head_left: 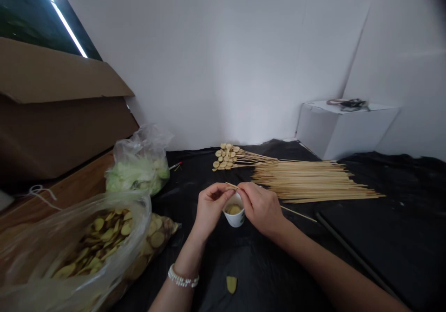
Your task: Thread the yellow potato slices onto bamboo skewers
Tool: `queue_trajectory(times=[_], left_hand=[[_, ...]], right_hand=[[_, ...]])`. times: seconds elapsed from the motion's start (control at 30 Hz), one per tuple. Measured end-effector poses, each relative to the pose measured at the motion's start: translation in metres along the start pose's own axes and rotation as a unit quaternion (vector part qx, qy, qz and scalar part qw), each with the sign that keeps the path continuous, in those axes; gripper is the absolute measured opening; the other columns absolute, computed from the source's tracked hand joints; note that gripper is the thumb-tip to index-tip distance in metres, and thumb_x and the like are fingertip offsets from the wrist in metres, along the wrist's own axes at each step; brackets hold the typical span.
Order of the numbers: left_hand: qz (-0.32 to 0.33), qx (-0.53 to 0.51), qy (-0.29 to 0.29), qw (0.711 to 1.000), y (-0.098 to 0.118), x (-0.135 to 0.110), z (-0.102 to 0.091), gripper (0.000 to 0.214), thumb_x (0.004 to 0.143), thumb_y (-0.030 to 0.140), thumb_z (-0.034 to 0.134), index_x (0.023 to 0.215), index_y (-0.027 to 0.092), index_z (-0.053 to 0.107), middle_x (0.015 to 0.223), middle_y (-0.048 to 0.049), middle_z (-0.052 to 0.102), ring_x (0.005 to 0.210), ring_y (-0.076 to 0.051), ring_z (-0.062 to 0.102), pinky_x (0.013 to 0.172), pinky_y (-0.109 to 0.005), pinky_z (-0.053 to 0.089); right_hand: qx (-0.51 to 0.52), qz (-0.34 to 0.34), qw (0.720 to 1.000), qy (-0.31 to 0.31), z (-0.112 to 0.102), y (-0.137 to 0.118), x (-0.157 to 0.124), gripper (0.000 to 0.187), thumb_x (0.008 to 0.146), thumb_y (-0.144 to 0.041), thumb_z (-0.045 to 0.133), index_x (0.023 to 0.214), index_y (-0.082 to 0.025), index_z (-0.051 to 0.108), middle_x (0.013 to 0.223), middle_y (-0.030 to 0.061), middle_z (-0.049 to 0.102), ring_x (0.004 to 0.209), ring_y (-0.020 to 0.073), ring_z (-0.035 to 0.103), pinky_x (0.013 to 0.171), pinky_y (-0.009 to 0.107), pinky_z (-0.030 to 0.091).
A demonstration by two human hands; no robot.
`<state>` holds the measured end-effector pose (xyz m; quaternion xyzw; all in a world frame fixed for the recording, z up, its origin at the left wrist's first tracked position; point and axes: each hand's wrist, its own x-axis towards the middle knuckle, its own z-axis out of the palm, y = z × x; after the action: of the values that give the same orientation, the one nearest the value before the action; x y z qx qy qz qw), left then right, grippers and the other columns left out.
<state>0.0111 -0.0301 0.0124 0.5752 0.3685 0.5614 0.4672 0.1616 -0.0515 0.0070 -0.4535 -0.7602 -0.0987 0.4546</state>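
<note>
My right hand is closed on a thin wooden skewer, whose tip shows past the fingers and whose tail sticks out to the right behind the hand. Close beside it, my left hand pinches near the skewer's tip; what lies between its fingers is hidden. Below both hands stands a small white paper cup with pale slices inside. One loose potato slice lies on the black cover nearer to me. Beyond the hands are finished-looking skewers with potato slices on their ends.
Bare skewers lie in a wide bundle at right. On the left, an open plastic bag holds potato slices, with a bag of pale green vegetable behind. A cardboard box and a white box flank the black-covered surface.
</note>
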Motion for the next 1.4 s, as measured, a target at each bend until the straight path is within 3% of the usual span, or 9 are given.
queue_trajectory(times=[0.1, 0.23, 0.47, 0.63, 0.87, 1.0, 1.13, 1.23, 1.4], left_hand=[[-0.006, -0.030, 0.019, 0.999, 0.002, 0.001, -0.002, 0.016, 0.071, 0.027, 0.073, 0.077, 0.015, 0.064, 0.090, -0.0069, 0.072, 0.077, -0.014, 0.065, 0.072, -0.025, 0.049], [0.014, -0.019, 0.046, 0.999, -0.001, 0.004, -0.007, 0.019, 0.073, 0.030, 0.071, 0.081, 0.016, 0.062, 0.077, -0.0035, 0.071, 0.069, -0.013, 0.063, 0.065, -0.023, 0.047], [0.037, 0.201, 0.006, 0.979, -0.007, 0.003, -0.009, 0.030, 0.074, 0.031, 0.068, 0.102, 0.020, 0.067, 0.078, -0.0038, 0.071, 0.076, -0.019, 0.066, 0.077, -0.031, 0.048], [0.064, 0.278, -0.007, 0.958, -0.006, -0.001, -0.009, 0.028, 0.071, 0.030, 0.070, 0.096, 0.022, 0.059, 0.081, -0.0021, 0.073, 0.081, -0.020, 0.067, 0.078, -0.032, 0.047], [0.122, 0.345, -0.062, 0.928, -0.002, 0.000, -0.015, 0.009, 0.078, 0.028, 0.064, 0.084, 0.021, 0.064, 0.093, -0.0041, 0.071, 0.090, -0.021, 0.066, 0.081, -0.032, 0.048], [0.189, 0.464, -0.121, 0.857, -0.002, -0.003, -0.013, 0.030, 0.078, 0.015, 0.061, 0.106, 0.026, 0.064, 0.112, -0.0055, 0.068, 0.117, -0.025, 0.054, 0.098, -0.042, 0.039], [0.198, 0.544, -0.146, 0.802, -0.009, -0.008, -0.006, 0.036, 0.084, 0.013, 0.052, 0.118, 0.023, 0.057, 0.120, -0.0106, 0.064, 0.127, -0.028, 0.045, 0.101, -0.051, 0.032], [0.199, 0.547, -0.153, 0.798, -0.014, -0.009, -0.002, 0.032, 0.083, 0.014, 0.054, 0.114, 0.020, 0.059, 0.118, -0.0135, 0.064, 0.122, -0.029, 0.049, 0.099, -0.051, 0.035], [0.219, 0.507, -0.114, 0.826, -0.016, -0.006, 0.000, 0.020, 0.079, 0.015, 0.061, 0.098, 0.022, 0.065, 0.099, -0.0087, 0.069, 0.104, -0.026, 0.057, 0.091, -0.044, 0.040]], right_hand=[[-0.011, -0.006, 1.000, -0.006, -0.001, 0.000, 0.001, 0.027, 0.096, -0.025, 0.038, 0.087, -0.017, 0.063, 0.074, 0.0016, 0.065, 0.067, 0.0117, 0.059, 0.062, 0.024, 0.035], [-0.026, 0.011, 0.999, -0.032, -0.002, 0.005, 0.002, 0.029, 0.097, -0.026, 0.037, 0.090, -0.019, 0.064, 0.078, 0.0027, 0.066, 0.073, 0.0124, 0.061, 0.064, 0.023, 0.036], [0.011, 0.132, 0.978, -0.161, 0.001, 0.014, 0.006, 0.020, 0.092, -0.029, 0.044, 0.097, -0.024, 0.063, 0.084, 0.0004, 0.070, 0.076, 0.0147, 0.063, 0.063, 0.023, 0.037], [0.075, 0.172, 0.959, -0.211, 0.011, 0.021, 0.004, 0.023, 0.087, -0.026, 0.048, 0.102, -0.023, 0.064, 0.081, 0.0020, 0.071, 0.070, 0.0152, 0.063, 0.061, 0.023, 0.038], [0.019, 0.119, 0.980, -0.158, 0.011, 0.014, 0.000, 0.028, 0.087, -0.017, 0.042, 0.106, -0.020, 0.061, 0.093, 0.0041, 0.070, 0.079, 0.0159, 0.065, 0.069, 0.023, 0.041], [-0.036, 0.053, 0.988, -0.141, 0.012, 0.013, -0.004, 0.031, 0.090, -0.016, 0.037, 0.111, -0.018, 0.059, 0.101, 0.0078, 0.069, 0.083, 0.0149, 0.064, 0.074, 0.023, 0.044], [-0.062, 0.017, 0.988, -0.141, 0.015, 0.015, -0.007, 0.032, 0.092, -0.017, 0.035, 0.115, -0.017, 0.058, 0.099, 0.0086, 0.069, 0.082, 0.0151, 0.064, 0.073, 0.023, 0.045], [-0.060, 0.010, 0.987, -0.148, 0.018, 0.014, -0.009, 0.032, 0.092, -0.016, 0.035, 0.115, -0.016, 0.058, 0.098, 0.0082, 0.069, 0.081, 0.0162, 0.064, 0.072, 0.025, 0.046], [-0.036, 0.025, 0.987, -0.153, 0.019, 0.015, -0.009, 0.032, 0.091, -0.016, 0.036, 0.113, -0.016, 0.059, 0.099, 0.0084, 0.069, 0.083, 0.0154, 0.064, 0.075, 0.024, 0.046]])
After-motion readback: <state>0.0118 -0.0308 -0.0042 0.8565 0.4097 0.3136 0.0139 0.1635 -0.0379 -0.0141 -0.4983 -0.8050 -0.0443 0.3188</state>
